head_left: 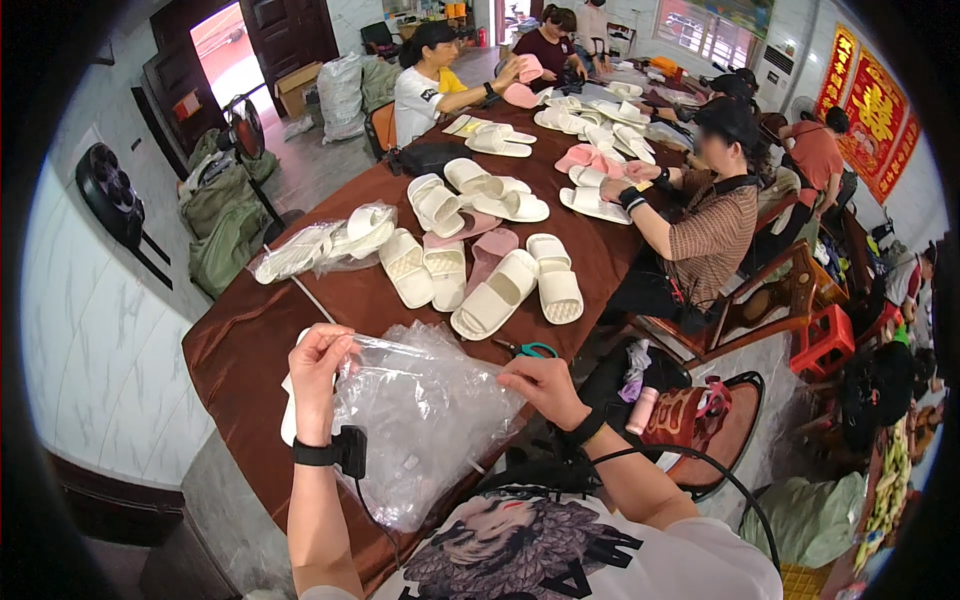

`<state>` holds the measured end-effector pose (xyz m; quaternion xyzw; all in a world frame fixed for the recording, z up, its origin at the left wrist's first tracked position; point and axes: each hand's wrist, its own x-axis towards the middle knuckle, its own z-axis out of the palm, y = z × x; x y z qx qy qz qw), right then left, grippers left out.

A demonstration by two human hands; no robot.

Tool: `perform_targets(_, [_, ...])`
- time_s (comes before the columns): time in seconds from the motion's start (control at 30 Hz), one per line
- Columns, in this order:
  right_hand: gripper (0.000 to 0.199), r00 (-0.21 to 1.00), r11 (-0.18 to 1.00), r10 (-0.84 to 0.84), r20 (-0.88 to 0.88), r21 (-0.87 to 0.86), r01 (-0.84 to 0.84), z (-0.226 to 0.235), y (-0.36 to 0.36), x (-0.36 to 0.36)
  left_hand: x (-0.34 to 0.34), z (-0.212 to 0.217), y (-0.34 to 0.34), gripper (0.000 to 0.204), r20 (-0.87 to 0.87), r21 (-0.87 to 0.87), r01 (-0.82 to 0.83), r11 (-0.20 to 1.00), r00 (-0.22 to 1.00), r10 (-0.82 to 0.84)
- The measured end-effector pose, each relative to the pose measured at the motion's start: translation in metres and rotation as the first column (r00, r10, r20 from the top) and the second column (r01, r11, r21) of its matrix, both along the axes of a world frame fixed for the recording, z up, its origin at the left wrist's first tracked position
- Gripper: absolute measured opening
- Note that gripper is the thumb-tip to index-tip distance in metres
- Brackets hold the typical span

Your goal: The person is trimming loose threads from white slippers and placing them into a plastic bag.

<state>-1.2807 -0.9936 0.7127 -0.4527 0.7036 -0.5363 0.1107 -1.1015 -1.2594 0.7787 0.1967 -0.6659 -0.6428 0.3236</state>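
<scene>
Fingers of the left hand (318, 362) and right hand (540, 385) pinch the clear plastic bag (425, 420), which hangs between and below them. Recommend even tension, mouth held wide; cream slipper (289, 415) lies beneath.

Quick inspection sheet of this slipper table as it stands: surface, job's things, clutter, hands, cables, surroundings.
Surface: long table under brown cloth.
Job's things: clear plastic bag held open at its top edge; a white slipper shows at the bag's left edge.
Clutter: loose cream slippers, pink slippers, bagged slippers, green-handled scissors.
Hands: left hand and right hand both pinch the bag.
Cables: black cable from right wrist.
Surroundings: other seated people, wooden chair, sacks on the floor.
</scene>
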Motion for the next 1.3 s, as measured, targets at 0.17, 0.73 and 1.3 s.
perform_targets(0.17, [0.020,0.992,0.997,0.061,0.114,-0.056,-0.055,0.003,0.006,-0.004,0.009,0.022,-0.006,0.004,0.037,-0.118,-0.048,0.992,0.998,0.053])
perform_targets(0.73, [0.016,0.989,0.962,0.143,-0.044,-0.230,-0.149,0.066,-0.064,0.019,-0.010,0.059,0.079,0.035,0.133,-0.361,0.132,0.923,0.987,-0.089])
perform_targets(1.3, [0.015,0.795,0.956,0.002,0.607,-0.235,0.177,0.019,-0.056,-0.033,0.128,-0.066,0.046,0.006,0.218,0.062,-0.297,0.953,0.936,0.277])
